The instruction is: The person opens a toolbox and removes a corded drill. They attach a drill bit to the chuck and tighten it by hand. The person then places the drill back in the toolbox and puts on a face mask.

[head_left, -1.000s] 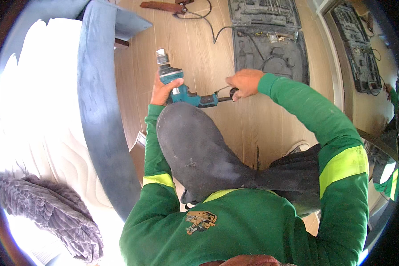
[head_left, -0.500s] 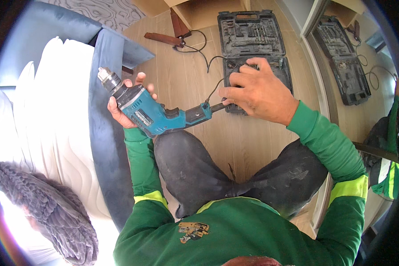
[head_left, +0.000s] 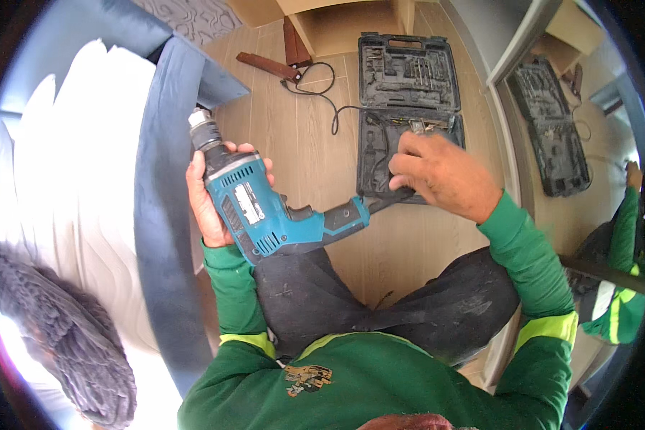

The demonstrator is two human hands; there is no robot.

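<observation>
A teal and black power drill (head_left: pixel 276 213) lies tilted over my left knee, its silver chuck (head_left: pixel 200 118) pointing up and left, with no bit showing. My left hand (head_left: pixel 208 206) is wrapped round the drill's body from beneath, thumb on the left side and fingertips on the right. Off the handle's end runs a black power cord (head_left: pixel 385 203), which my right hand (head_left: pixel 444 174) grips with bent fingers. Under and beyond that hand, an open black tool case (head_left: pixel 368 154) rests on the floor. Its lid holds bits in slots, and small metal pieces lie in its base.
Cord loops lie on the wood floor (head_left: pixel 322 154) near brown folded pieces (head_left: pixel 269 66). A blue upholstered bed frame (head_left: pixel 172 172) with a white mattress (head_left: pixel 100 179) stands to my left. On my right is a mirror (head_left: pixel 552 215); a wooden cabinet (head_left: pixel 351 32) stands ahead.
The drill has come nearer to me and turned, its chuck now pointing more upward. My left hand wraps it more fully. My right hand has shifted right and toward me with the cord.
</observation>
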